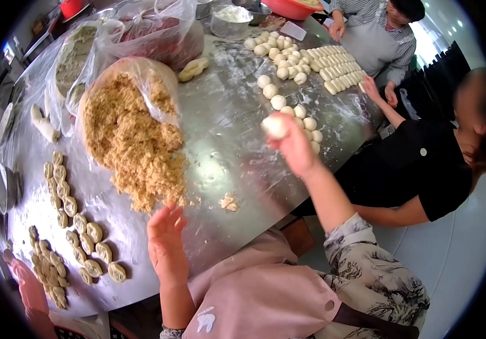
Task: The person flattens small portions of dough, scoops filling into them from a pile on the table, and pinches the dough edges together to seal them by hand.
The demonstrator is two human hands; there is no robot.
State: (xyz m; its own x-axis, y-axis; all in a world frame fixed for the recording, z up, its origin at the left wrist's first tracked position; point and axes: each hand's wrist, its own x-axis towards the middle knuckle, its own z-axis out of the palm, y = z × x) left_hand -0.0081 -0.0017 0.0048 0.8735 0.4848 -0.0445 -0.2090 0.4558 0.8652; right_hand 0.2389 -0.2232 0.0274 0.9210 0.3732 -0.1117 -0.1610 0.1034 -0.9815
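Observation:
My right hand (296,144) is closed around a white dough ball (275,127), beside a line of round dough balls (278,102) on the metal table. My left hand (166,229) is at the lower edge of a heap of crumbly brown filling (135,135), its fingers curled and their tips by the crumbs. Whether it holds any filling is hidden. The heap spills out of a plastic-lined container. A small clump of filling (229,202) lies on the metal between my two hands.
Flat coiled dough pieces (86,243) and twisted ones (48,265) lie at the left. Behind are a bagged red mass (158,34), a flour bowl (231,21) and rows of dough pieces (333,65). Two people stand at the right; a pink-sleeved arm (28,288) is at lower left.

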